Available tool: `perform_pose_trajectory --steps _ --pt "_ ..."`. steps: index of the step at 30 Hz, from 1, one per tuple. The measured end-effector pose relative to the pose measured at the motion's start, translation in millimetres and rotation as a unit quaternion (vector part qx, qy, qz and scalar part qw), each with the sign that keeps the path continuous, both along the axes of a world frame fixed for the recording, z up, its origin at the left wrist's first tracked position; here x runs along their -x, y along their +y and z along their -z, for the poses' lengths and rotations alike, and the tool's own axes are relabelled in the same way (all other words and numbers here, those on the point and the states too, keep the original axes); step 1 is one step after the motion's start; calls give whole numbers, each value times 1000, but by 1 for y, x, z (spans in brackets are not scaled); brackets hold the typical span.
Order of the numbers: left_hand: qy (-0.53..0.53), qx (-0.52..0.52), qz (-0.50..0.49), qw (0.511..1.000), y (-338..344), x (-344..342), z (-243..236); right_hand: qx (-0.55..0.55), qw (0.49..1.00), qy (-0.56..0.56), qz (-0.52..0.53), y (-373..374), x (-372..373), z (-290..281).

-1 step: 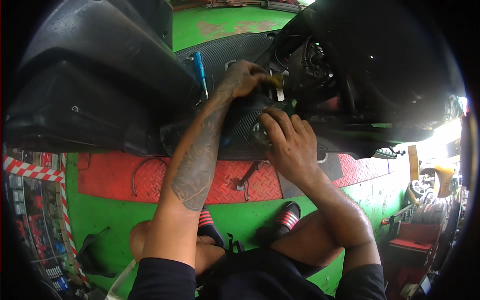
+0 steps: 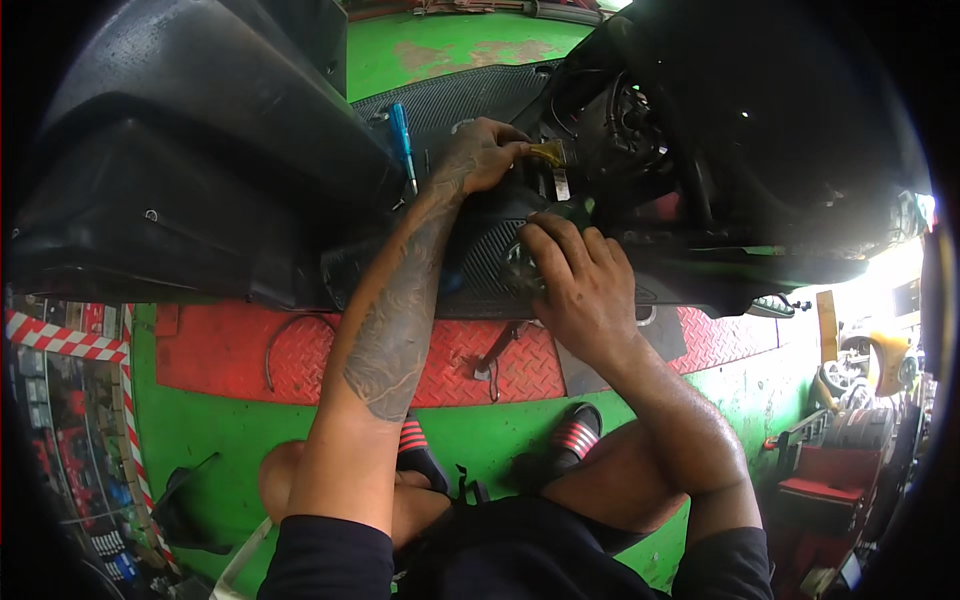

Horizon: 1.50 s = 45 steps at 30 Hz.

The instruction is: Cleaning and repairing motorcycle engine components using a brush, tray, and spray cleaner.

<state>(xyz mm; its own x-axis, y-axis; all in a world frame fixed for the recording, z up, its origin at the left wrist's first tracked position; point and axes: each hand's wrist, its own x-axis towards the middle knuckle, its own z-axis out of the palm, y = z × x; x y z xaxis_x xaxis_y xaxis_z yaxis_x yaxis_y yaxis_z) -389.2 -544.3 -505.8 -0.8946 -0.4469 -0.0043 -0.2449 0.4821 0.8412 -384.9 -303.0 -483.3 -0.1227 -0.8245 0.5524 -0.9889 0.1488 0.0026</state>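
Observation:
My left hand [image 2: 485, 155] reaches over the scooter's footboard, its fingers closed on a yellow brush-like tool [image 2: 547, 152]. The darker end of that tool points right, at the opened part of the black scooter [image 2: 250, 110]. Nearer me, my right hand [image 2: 583, 275] is curled round a clear container [image 2: 520, 268], seemingly a plastic bottle, whose far end is mostly covered by the fingers. Something green [image 2: 577, 212] shows just beyond those fingers. Left of my left hand, a blue-handled screwdriver [image 2: 400, 132] rests on the ribbed black footboard [image 2: 455, 95].
Exposed cables and engine parts [image 2: 635, 125] lie right of my hands. Below the scooter runs a red checkered metal platform [image 2: 440, 350] over a green floor [image 2: 500, 440]. Red-and-white tape [image 2: 65, 340] hangs at the left; a red-topped stool [image 2: 822, 488] stands at the right.
My left hand and the yellow brush-like tool, blurred by motion before, have shifted slightly upward and now look sharper. My right hand stays in place on the clear container.

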Motion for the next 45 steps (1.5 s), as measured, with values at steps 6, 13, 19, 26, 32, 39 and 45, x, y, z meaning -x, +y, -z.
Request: perform_pose_trajectory --steps 6,13,19,26,32,39,45 --pt "-32 87 120 988 6 -8 -6 -13 1000 -8 2 0 -1 -1" --pt "-26 120 -31 992 33 -24 -15 -34 999 -32 0 4 5 -1" --pt "95 415 -152 892 51 -26 -11 -11 998 -59 -26 -4 9 -1" --pt "104 433 -139 884 48 -25 -25 -12 997 -73 -30 3 10 -3" --pt "-45 392 -53 918 51 -24 -50 -17 996 -85 -22 6 17 -3" --pt "-64 446 -104 887 28 16 -60 28 990 -109 -82 -3 20 -9" --pt "-82 472 -69 875 47 -16 -89 45 986 -132 -92 12 40 2"
